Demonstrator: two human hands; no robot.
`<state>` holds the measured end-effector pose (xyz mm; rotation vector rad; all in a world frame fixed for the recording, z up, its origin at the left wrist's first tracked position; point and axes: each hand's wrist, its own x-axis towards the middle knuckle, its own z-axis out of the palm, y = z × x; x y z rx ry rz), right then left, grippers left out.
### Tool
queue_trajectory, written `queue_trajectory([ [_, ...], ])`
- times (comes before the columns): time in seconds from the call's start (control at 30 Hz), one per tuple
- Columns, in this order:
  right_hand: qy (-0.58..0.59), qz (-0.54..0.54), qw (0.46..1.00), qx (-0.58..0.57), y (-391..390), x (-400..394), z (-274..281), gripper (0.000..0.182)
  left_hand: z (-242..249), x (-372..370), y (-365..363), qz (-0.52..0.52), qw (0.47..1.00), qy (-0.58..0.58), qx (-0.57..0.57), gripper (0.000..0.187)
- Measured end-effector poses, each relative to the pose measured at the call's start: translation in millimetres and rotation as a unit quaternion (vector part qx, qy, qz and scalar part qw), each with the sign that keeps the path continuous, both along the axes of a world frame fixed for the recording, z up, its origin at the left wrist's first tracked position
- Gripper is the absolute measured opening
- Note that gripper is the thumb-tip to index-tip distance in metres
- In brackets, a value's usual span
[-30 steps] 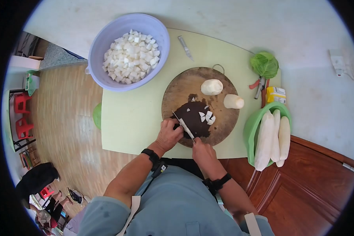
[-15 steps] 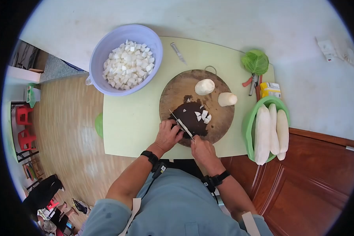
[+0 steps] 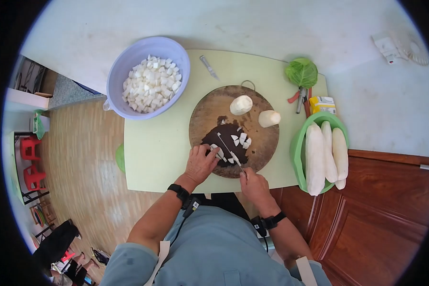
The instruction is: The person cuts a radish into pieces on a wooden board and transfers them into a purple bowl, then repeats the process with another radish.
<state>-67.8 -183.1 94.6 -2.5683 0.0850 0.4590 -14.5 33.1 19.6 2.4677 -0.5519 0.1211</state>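
My right hand grips the handle of a knife, its blade slanting up and left over the round wooden chopping board. White bits cling along the blade. My left hand has its fingertips bent onto a piece of white radish at the board's lower left, just beside the blade. Small cut radish chunks lie right of the knife on a dark patch of the board. Two thick peeled radish sections, one upper and one to its right, rest toward the back.
A lavender basin full of white cubes stands back left. A small knife lies behind the board. At right are a cabbage, tools, a yellow packet and a green basin holding long peeled radishes.
The knife has shifted right, away from my left fingers, with my right hand. Cut pieces now show between the blade and my left fingertips. The whole view has shifted slightly.
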Motion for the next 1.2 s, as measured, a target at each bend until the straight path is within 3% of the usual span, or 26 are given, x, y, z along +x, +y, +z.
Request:
queue_trajectory([
  [0.47, 0.034, -0.045, 0.997, 0.058, -1, -4, 0, 0.024, -5, -11, -2, 0.037, 0.999, -0.009, -0.002, 0.044],
  [0.67, -0.042, -0.011, 0.999, 0.017, -2, -8, -4, 0.021, -5, -16, -4, 0.038, 0.999, -0.032, 0.014, 0.036],
  [0.87, -0.091, -0.006, 0.996, -0.005, -6, -3, 11, 0.028, -2, -16, -10, 0.037, 0.998, 0.042, -0.004, 0.033],
  [1.03, -0.109, 0.011, 0.994, -0.003, -13, -5, 12, 0.035, 4, -14, -18, -0.007, 0.999, 0.049, 0.012, 0.043],
  [1.2, -0.117, 0.018, 0.993, 0.000, -18, -4, 13, 0.036, 2, -16, -24, 0.012, 0.998, 0.058, -0.007, 0.044],
])
